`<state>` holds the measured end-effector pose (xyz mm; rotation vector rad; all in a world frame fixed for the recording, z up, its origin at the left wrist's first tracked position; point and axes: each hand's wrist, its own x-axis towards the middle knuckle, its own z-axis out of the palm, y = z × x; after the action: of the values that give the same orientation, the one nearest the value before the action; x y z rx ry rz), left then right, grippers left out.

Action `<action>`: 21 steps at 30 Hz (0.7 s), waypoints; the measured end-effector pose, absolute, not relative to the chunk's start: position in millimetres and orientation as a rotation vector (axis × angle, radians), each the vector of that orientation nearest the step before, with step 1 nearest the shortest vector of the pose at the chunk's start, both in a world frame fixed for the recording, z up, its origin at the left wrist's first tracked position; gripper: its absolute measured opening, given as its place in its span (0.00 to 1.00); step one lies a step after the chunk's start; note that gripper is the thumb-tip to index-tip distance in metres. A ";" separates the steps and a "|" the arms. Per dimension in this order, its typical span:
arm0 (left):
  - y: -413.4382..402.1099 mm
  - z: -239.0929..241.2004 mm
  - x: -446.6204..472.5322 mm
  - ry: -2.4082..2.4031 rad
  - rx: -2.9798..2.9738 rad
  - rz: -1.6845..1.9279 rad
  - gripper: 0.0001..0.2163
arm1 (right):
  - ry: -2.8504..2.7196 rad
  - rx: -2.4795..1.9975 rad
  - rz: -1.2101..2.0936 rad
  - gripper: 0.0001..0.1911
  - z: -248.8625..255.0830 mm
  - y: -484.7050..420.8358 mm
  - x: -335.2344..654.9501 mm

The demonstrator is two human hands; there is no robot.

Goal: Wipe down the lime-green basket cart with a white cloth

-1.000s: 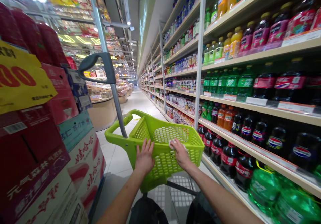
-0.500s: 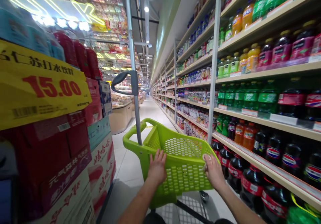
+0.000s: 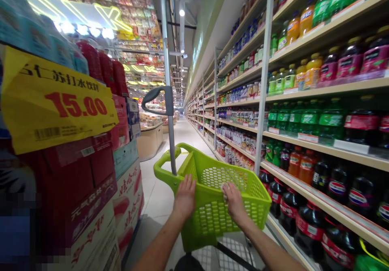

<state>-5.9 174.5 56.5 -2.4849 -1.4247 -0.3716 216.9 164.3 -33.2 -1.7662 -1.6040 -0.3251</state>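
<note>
Fingers of the left hand lie flat, likely steadying the green shopping cart. Right hand pinches a white wad.

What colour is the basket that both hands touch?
The basket is bright yellow-green, best seen in the head view.

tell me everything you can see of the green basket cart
The basket cart is bright green, apparently plastic, with perforated walls, a slotted divider near one end and a looped rim there. A metallic pole rises from that end, carrying a grey handle. It stands upright on pale floor tiles beside the drinks shelves. The left hand rests on its near rim; the right hand holds a white wad there.
</note>
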 end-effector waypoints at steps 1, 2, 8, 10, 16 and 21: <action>176.6 58.5 -12.9 -1.454 -2.414 -0.397 0.32 | -1.560 -1.837 -0.323 0.24 -34.6 158.3 231.5; 178.5 59.4 -18.5 -1.470 -2.360 -0.412 0.31 | -1.507 -1.904 -0.324 0.24 -36.0 152.8 245.4; 178.8 50.7 -20.8 -1.409 -2.353 -0.399 0.30 | -1.562 -1.806 -0.310 0.24 -25.2 160.1 204.9; 177.5 49.7 -21.2 -1.365 -2.382 -0.435 0.30 | -1.600 -1.696 -0.294 0.23 -13.7 173.2 158.8; 184.1 57.7 -48.8 -1.449 -2.131 -0.774 0.27 | -1.686 -1.603 -0.265 0.26 -5.9 178.9 139.6; 190.0 53.3 -64.1 -1.581 -2.094 -0.801 0.30 | -1.551 -1.804 -0.178 0.26 -7.9 175.4 158.8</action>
<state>-64.1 190.0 53.3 -2.0943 -1.5810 -0.8013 158.8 175.4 -7.9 -1.8042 -1.5513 -0.1777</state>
